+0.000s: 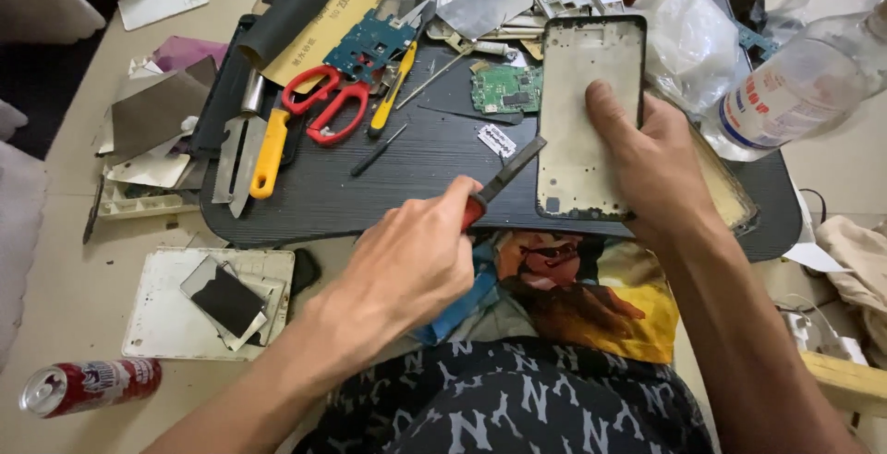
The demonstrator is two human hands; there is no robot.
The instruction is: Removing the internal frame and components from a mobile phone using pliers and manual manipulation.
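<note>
A dark oval bench (pixel 416 205) stands on a pale floor, cluttered with a clear plastic bottle (pixel 799 89), red-handled scissors (pixel 325 103), a yellow-handled scraper (pixel 263 149), a blue circuit board (pixel 377 43) and a green circuit board (pixel 505 90). The phone frame (pixel 584 103) lies flat at the bench's near right edge, with the right hand (pixel 651 163) closed around its right side, thumb pressed on its face. The left hand (pixel 416 260) is clamped on a red-handled flat blade (pixel 508 172), whose tip sits just beside the frame's left edge.
</note>
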